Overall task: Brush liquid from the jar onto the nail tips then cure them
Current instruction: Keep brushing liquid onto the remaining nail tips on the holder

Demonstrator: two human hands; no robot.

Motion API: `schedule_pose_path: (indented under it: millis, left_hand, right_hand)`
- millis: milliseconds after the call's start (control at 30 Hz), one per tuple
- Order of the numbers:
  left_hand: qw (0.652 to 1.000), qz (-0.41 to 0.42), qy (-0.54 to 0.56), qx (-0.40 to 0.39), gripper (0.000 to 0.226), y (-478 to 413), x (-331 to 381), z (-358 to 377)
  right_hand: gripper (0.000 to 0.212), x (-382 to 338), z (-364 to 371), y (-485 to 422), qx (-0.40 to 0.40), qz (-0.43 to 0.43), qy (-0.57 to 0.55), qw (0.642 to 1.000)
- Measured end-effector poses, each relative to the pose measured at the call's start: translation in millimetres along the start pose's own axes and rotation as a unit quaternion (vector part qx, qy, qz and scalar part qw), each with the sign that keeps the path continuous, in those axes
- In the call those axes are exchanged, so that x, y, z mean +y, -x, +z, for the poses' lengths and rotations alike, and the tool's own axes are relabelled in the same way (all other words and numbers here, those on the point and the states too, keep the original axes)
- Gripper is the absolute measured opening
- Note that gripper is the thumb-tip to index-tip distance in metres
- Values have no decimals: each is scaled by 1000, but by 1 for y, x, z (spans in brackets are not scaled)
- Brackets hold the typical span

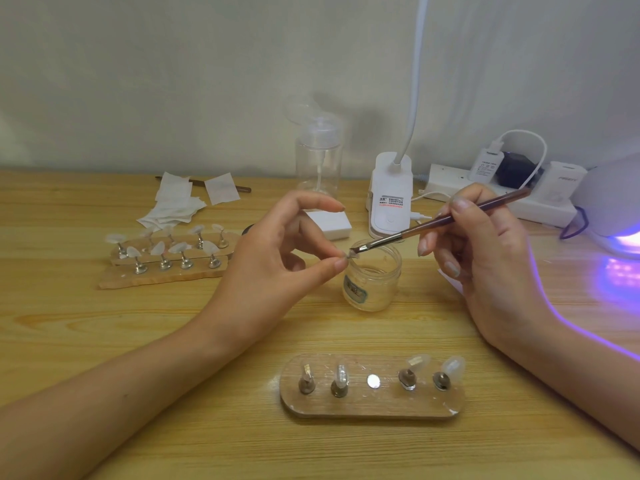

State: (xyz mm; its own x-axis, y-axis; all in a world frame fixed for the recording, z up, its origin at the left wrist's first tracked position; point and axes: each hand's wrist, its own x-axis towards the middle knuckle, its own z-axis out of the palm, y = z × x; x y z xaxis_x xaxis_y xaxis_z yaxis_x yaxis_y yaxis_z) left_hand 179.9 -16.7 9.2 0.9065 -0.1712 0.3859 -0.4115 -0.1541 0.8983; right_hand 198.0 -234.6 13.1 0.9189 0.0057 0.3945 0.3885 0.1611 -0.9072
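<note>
My left hand pinches a small nail tip on its stand between thumb and forefinger, just over the rim of an open clear jar. My right hand holds a thin brown brush, and its bristles touch the pinched tip. In front of me lies a wooden holder with several nail tips on metal stands and one bare magnet spot in the middle. At the right edge a white curing lamp glows purple.
A second wooden holder with several nail tips lies at the left, with white wipes and another brush behind it. A clear pump bottle, a white desk lamp base and a power strip stand at the back.
</note>
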Motion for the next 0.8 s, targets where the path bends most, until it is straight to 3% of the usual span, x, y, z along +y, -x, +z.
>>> schedule_pose_path:
  millis: [167, 467, 667, 800]
  left_hand:
    - [1000, -3, 0, 1, 46, 0, 0, 0]
    - [1000, -6, 9, 0, 47, -1, -1, 0]
    - [1000, -1, 6, 0, 47, -1, -2, 0]
    - [1000, 5, 5, -3, 47, -1, -2, 0]
  right_hand:
    - [31, 1, -1, -1, 25, 24, 18, 999]
    - [20, -1, -1, 0, -6, 3, 2, 1000]
    - [27, -1, -1, -1, 30, 18, 15, 999]
    - [20, -2, 0, 0, 0, -8, -2, 1000]
